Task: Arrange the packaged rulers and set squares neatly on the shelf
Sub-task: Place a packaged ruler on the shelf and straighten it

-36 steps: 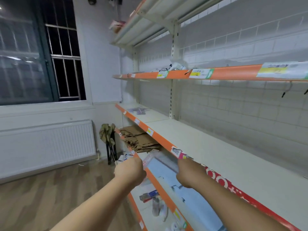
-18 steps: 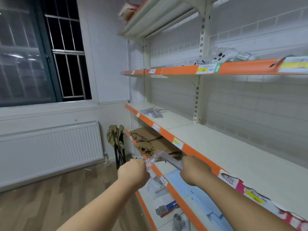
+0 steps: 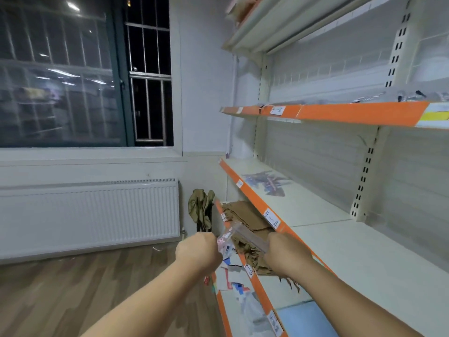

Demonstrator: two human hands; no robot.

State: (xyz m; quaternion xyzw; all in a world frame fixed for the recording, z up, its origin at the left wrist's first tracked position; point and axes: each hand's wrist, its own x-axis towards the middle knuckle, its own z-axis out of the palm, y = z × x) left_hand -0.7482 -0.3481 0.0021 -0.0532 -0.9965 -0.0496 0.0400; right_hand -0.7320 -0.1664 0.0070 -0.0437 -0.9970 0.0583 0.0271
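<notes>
A clear plastic package of rulers hangs in the air between my two hands, in front of the orange shelf edge. My left hand grips its left end, where a pink label shows. My right hand grips its right end with curled fingers. Further along the middle shelf, near its far end, lies a flat pile of packaged set squares with blue and red print.
Brown cardboard pieces fill the shelf below. Small packets lie on the lowest shelf. A green bag hangs on a dark stand in the corner. A white radiator lines the left wall under the window.
The view has moved left along the shelves and closer to the far end. Both hands still hold the package, now raised a little and nearer the cardboard pile.
</notes>
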